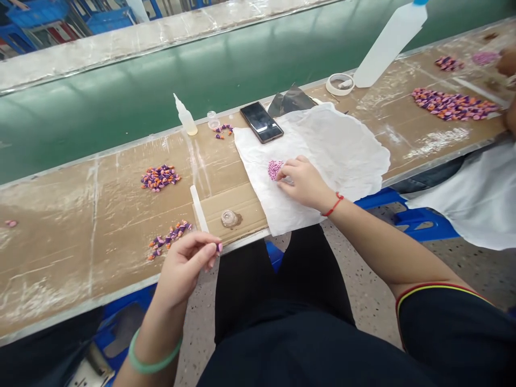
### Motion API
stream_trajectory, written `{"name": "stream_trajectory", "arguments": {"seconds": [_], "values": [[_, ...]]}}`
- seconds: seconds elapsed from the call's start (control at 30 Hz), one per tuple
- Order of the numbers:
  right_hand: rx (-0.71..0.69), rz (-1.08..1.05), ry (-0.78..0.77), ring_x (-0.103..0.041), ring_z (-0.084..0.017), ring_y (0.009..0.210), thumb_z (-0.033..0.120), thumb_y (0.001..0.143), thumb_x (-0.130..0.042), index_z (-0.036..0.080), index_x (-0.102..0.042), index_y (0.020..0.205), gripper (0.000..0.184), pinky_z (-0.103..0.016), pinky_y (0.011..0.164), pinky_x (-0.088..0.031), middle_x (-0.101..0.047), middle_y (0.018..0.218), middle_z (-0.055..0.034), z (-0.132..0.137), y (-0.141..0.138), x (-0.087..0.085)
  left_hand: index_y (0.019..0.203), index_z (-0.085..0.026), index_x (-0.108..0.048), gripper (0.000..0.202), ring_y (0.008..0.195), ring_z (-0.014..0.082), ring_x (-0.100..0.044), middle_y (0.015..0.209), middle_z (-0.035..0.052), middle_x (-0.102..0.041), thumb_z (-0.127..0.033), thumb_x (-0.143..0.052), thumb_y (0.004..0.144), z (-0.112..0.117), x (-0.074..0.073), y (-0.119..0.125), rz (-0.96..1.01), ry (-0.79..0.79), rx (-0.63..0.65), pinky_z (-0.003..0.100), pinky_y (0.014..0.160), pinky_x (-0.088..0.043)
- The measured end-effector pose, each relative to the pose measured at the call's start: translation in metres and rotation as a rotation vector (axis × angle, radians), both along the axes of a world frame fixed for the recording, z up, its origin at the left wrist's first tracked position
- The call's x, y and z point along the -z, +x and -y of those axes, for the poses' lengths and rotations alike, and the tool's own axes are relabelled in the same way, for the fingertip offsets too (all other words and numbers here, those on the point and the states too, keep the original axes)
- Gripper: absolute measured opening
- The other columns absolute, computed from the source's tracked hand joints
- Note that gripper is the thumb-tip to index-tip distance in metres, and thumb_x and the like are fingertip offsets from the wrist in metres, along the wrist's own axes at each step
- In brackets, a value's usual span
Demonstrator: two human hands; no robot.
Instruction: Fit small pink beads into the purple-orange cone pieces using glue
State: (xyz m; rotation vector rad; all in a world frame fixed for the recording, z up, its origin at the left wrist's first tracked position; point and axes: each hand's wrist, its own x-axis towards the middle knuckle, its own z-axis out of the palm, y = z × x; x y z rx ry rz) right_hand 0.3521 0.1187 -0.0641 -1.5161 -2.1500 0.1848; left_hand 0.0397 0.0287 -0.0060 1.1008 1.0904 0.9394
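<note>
Between the thumb and forefinger of my left hand (188,260) is a small purple and pink piece (219,247), held just off the table's front edge. My right hand (303,181) reaches over a white cloth (342,145), its bent fingertips at the edge of a little heap of pink beads (274,170); whether a bead is pinched there is hidden. Close to my left hand lie a row of purple and orange pieces (171,237) and a flat white stick (199,208). A small clear dish (229,218) sits on a cardboard sheet (242,201).
A phone (262,122), a dropper bottle (185,115), a tape roll (340,84) and a large white bottle (389,45) stand or lie along the back. Another pile of purple and orange pieces (160,178) is left. At far right, another person's hand (508,62) is near more piles.
</note>
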Motion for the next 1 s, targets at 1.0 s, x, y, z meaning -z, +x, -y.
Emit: {"name": "stream_trajectory", "arguments": {"seconds": [1.0], "values": [[-0.255, -0.542, 0.039, -0.053, -0.02, 0.079, 0.021, 0.095, -0.049, 0.023, -0.048, 0.085, 0.011, -0.036, 0.072, -0.044, -0.056, 0.083, -0.0035, 0.064, -0.057, -0.063, 0.125, -0.02, -0.068, 0.049, 0.052, 0.0075, -0.05, 0.063, -0.0039, -0.059, -0.04, -0.079, 0.082, 0.016, 0.006, 0.067, 0.23, 0.133, 0.021, 0.022, 0.055, -0.046]]}}
